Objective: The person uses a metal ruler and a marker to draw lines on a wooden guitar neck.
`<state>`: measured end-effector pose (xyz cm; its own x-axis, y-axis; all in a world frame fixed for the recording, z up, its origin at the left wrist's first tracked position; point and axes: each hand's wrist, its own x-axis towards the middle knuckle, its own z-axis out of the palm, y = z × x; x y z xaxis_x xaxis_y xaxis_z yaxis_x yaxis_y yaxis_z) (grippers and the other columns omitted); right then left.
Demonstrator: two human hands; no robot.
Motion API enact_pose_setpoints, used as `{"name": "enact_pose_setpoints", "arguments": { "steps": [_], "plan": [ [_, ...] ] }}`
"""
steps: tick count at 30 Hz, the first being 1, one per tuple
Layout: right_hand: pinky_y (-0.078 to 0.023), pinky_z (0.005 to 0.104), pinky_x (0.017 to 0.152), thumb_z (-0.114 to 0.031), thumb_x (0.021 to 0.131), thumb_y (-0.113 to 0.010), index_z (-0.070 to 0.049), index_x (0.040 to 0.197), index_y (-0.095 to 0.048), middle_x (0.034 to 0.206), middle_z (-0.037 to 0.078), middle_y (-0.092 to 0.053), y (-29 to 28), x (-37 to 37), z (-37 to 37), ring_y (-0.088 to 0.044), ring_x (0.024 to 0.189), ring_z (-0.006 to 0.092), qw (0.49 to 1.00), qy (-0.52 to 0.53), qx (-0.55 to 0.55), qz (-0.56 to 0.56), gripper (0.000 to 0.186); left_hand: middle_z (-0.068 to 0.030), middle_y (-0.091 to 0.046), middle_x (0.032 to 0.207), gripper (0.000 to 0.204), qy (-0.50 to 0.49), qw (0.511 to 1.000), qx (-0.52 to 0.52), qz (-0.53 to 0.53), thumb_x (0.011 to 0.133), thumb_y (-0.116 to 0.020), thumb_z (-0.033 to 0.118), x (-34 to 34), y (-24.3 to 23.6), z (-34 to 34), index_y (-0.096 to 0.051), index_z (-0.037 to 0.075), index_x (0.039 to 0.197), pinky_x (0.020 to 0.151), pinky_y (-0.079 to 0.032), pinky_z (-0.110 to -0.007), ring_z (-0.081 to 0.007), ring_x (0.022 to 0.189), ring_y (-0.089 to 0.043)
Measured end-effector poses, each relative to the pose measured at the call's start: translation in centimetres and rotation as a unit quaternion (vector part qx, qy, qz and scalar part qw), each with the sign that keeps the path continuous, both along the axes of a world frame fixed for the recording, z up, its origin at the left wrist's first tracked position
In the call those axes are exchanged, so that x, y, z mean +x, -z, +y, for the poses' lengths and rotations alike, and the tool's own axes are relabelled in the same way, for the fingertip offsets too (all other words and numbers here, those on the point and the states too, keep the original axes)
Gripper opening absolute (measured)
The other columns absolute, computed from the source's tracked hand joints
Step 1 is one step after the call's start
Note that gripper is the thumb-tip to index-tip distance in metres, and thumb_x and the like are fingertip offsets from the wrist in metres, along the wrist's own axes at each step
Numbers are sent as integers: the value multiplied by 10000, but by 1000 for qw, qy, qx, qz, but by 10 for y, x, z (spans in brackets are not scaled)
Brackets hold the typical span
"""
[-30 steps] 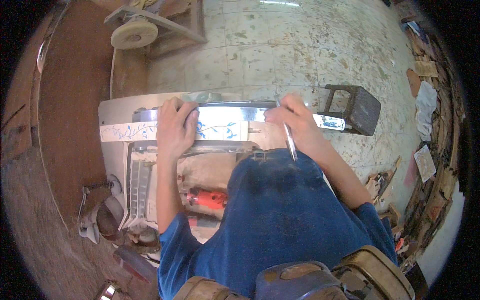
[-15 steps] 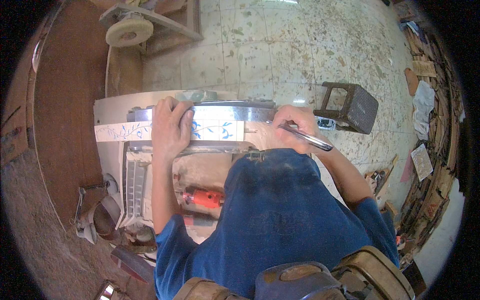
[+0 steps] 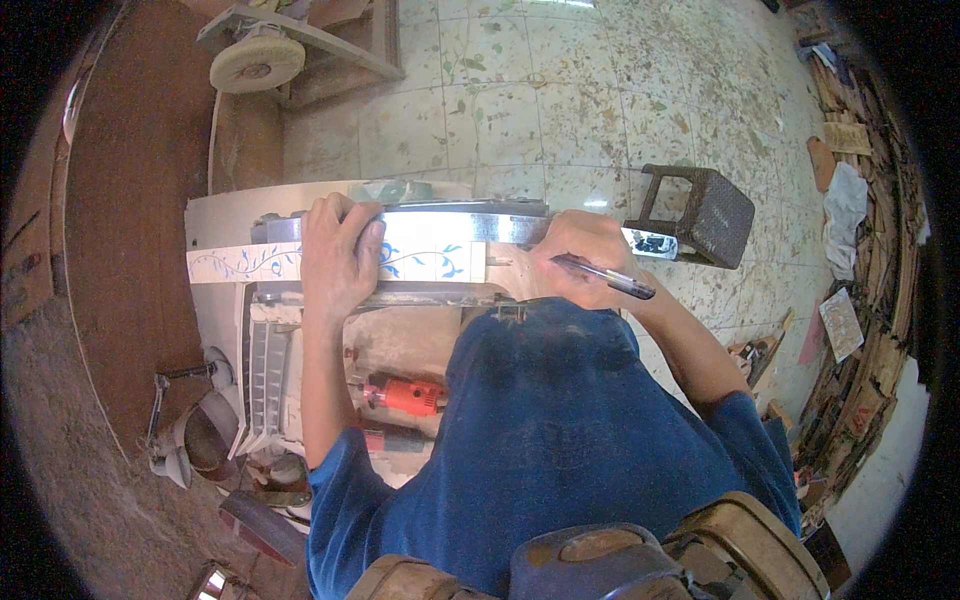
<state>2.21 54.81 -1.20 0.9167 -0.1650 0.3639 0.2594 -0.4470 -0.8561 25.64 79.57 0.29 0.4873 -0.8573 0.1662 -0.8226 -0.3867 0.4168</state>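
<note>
My left hand (image 3: 338, 255) presses flat on a long white strip with a blue vine pattern (image 3: 420, 260), which lies across a dusty work table (image 3: 215, 215). A metal ruler (image 3: 480, 212) lies along the strip's far edge, under my fingertips. My right hand (image 3: 580, 258) holds a dark pen (image 3: 605, 277) at the strip's right end, its tip pointing left at the strip. My blue-shirted chest hides the table's near part.
A red power tool (image 3: 405, 395) lies on the table below the strip. A dark plastic stool (image 3: 700, 212) stands to the right on the tiled floor. A round grinding wheel (image 3: 257, 63) sits at the back left. Stacked wood and scraps (image 3: 860, 150) line the right wall.
The pen has turned from upright to lying nearly level, and my right hand has come down to the strip's right end. My left hand stays pressed on the strip.
</note>
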Motion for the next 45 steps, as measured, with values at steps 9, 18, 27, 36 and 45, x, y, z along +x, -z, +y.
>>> {"name": "enact_pose_setpoints", "arguments": {
  "steps": [9, 18, 27, 36, 45],
  "plan": [
    [-491, 417, 573, 18, 726, -756, -37, 839, -689, 734, 119, -647, 3, 3, 1, -637, 631, 310, 996, 1, -76, -54, 142, -128, -570, 947, 188, 4, 1000, -5, -3, 947, -674, 195, 0, 0, 1, -720, 60, 1071, 890, -414, -457, -335, 952, -545],
    [-467, 413, 555, 6, 699, -789, -47, 827, -682, 730, 106, -626, 4, 2, 1, -615, 615, 297, 992, -6, -111, -58, 176, -127, -568, 940, 183, 3, 1000, -8, -6, 956, -667, 192, -1, 0, 1, -721, 55, 1066, 886, -416, -451, -332, 948, -545],
    [-462, 420, 574, -3, 657, -791, -50, 808, -650, 713, 99, -586, 7, 2, 3, -606, 633, 306, 990, -7, -125, -66, 212, -130, -571, 936, 189, -1, 1000, -11, -6, 962, -666, 206, -1, 0, 1, -721, 57, 1063, 892, -413, -457, -336, 946, -547],
    [-490, 393, 583, 3, 755, -769, -45, 869, -677, 770, 116, -664, 7, 2, 3, -636, 646, 292, 996, 15, -64, -59, 155, -137, -573, 950, 185, -2, 1000, -9, 9, 971, -665, 214, 1, 2, 3, -712, 62, 1065, 909, -401, -462, -342, 971, -547],
    [-447, 284, 552, -71, 915, -765, -37, 945, -693, 755, 65, -674, -14, -15, 33, -599, 615, 95, 963, 165, 188, 105, 86, -125, -581, 992, 96, -93, 995, -34, -34, 979, -661, 169, 11, 6, -2, -670, 76, 1001, 953, -369, -465, -344, 1019, -553]
  ]
}}
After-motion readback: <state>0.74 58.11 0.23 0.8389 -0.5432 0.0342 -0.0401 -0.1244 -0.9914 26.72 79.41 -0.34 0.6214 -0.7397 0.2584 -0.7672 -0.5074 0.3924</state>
